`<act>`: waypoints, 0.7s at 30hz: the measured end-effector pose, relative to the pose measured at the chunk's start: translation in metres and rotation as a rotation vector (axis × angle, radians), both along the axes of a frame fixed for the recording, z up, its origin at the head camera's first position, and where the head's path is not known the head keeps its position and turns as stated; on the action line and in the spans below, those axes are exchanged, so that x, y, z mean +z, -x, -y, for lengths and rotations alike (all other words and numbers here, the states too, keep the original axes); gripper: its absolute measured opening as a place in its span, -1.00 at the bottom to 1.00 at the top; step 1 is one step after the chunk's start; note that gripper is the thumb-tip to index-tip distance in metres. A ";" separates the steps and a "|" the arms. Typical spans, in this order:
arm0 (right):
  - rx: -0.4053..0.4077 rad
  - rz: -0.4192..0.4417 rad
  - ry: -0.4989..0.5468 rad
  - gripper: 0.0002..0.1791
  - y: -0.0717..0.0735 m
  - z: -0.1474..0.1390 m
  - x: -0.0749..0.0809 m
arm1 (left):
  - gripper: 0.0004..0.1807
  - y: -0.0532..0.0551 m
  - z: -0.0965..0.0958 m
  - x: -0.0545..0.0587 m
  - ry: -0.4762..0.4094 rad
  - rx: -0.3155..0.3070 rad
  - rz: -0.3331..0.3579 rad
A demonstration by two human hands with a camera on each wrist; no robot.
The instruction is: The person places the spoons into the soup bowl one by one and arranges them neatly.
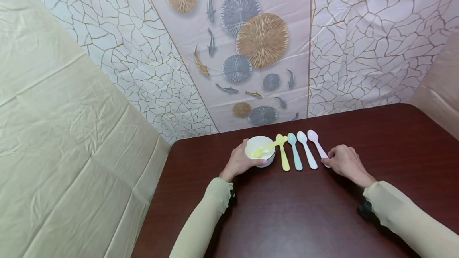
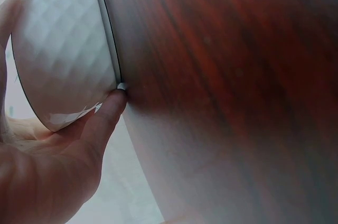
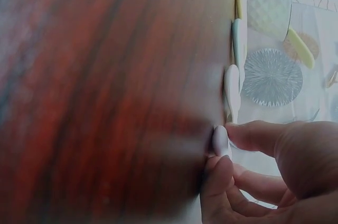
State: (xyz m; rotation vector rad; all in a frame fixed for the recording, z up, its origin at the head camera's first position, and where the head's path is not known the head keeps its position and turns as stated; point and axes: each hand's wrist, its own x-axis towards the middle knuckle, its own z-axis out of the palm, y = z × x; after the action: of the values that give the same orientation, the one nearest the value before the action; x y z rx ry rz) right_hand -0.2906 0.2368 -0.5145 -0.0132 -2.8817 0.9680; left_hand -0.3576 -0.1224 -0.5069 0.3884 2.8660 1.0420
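Observation:
My left hand (image 1: pixel 237 162) holds a white bowl (image 1: pixel 256 143) from its left side, thumb along the near side and fingers round the far side. In the left wrist view, the bowl's dimpled wall (image 2: pixel 66 49) fills the grip. A yellow spoon (image 1: pixel 267 147) lies across the bowl, its handle sticking out over the right rim. The thumb and fingers of my right hand (image 1: pixel 346 164) pinch the handle end of a pink spoon (image 1: pixel 316 141) at the table. In the right wrist view, that handle end (image 3: pixel 219 140) shows between thumb and fingertips.
Between bowl and pink spoon, a second yellow spoon (image 1: pixel 284 159), a teal spoon (image 1: pixel 296 156) and a white spoon (image 1: pixel 308 152) lie side by side, handles toward me. The dark wooden table (image 1: pixel 279 214) ends at a patterned cloth backdrop (image 1: pixel 201 102) behind them.

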 end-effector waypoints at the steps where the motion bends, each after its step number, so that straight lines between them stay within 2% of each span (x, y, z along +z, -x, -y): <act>1: -0.002 -0.003 0.000 -0.75 0.000 0.000 0.000 | 0.28 0.000 0.000 0.000 0.002 0.001 0.001; 13: 0.001 -0.038 0.006 -0.81 -0.001 0.000 -0.001 | 0.28 0.000 0.001 0.000 -0.013 -0.004 -0.006; 21: 0.016 -0.052 0.010 -0.77 -0.002 -0.002 -0.002 | 0.27 -0.001 0.000 0.000 -0.019 -0.004 0.006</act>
State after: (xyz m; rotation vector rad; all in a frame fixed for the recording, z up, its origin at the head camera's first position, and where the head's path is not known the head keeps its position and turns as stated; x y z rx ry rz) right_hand -0.2887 0.2384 -0.5161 0.0332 -2.8344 0.9703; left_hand -0.3567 -0.1224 -0.5070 0.3907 2.8508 1.0693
